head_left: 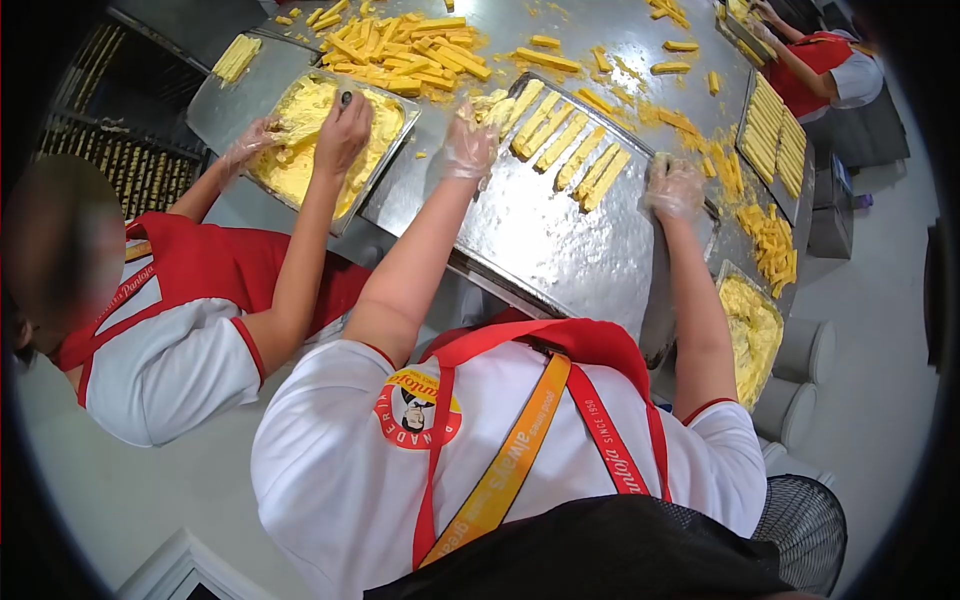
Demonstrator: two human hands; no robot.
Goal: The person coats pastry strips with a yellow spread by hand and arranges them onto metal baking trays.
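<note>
My left hand [470, 143], in a clear plastic glove smeared with cream, is closed on a cream-coated cake stick [492, 106] at the tray's far left corner. Beside it, several yellow coated sticks [560, 140] lie in a slanting row across the far part of a shiny metal tray [560, 245]. The near part of that tray shows bare, greasy metal. My right hand [676, 187], also gloved, grips the tray's right edge with bent fingers. Its fingertips are partly hidden by the glove.
Plain cake sticks [400, 52] are heaped on the metal table [500, 25]. To the left, a co-worker [200, 300] works at a pan of yellow cream [330, 150]. Another cream pan [750, 340] stands right, below a filled tray [775, 135]. Another person [825, 65] is far right.
</note>
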